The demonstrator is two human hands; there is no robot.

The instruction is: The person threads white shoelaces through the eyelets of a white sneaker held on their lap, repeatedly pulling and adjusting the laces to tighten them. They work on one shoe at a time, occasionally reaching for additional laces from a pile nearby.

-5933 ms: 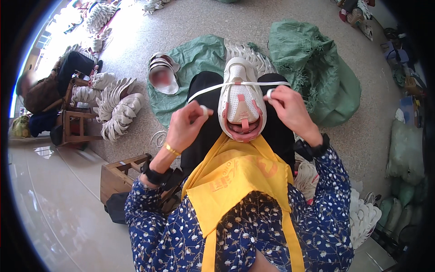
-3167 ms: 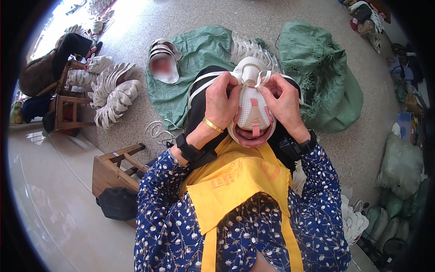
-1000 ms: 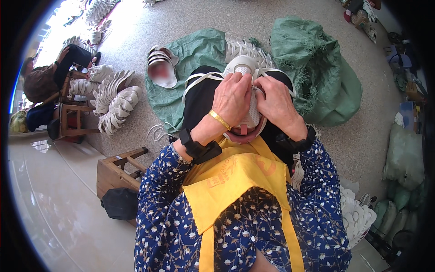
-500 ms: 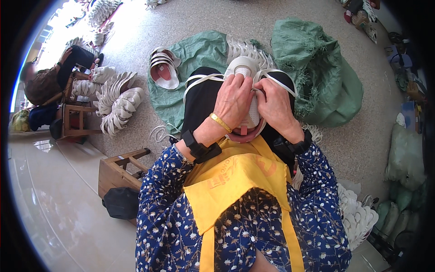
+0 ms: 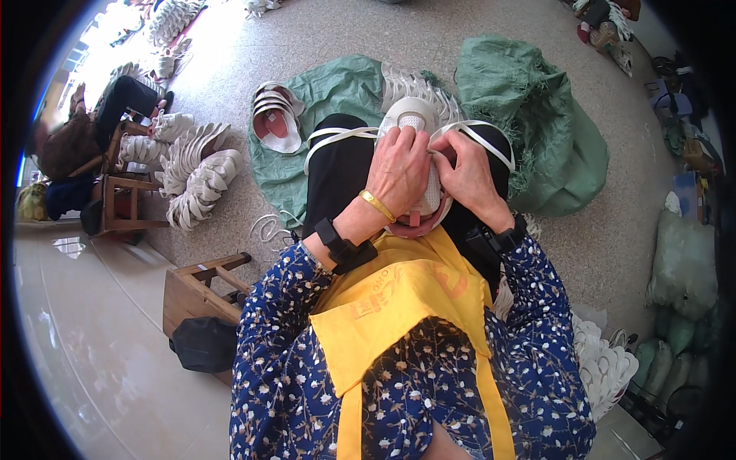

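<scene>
A white shoe upper [image 5: 412, 110] with a pink lining lies across my lap, its toe pointing away from me. Bent over its left side, my left hand [image 5: 399, 169] has its fingers closed at the lace opening. My right hand [image 5: 466, 175] pinches the white shoelace [image 5: 483, 132] at the right edge of that opening, thumb and forefinger together. Loose lengths of lace loop out to both sides over my dark-trousered knees. The fingertips meet near the middle of the upper, and my knuckles hide the exact holes there.
Green woven sacking [image 5: 349, 84] lies beyond my knees, bearing stacked shoe uppers [image 5: 276, 119]. A bulky green sack [image 5: 537, 130] stands at right. More white uppers [image 5: 199, 180] are heaped at left, near a seated person [image 5: 73, 142]. A wooden stool [image 5: 201, 295] is close by my left elbow.
My right hand has shifted slightly, thumb and forefinger now more in view at the lace. The right lace loop has spread further right. My left hand stays nearly in place.
</scene>
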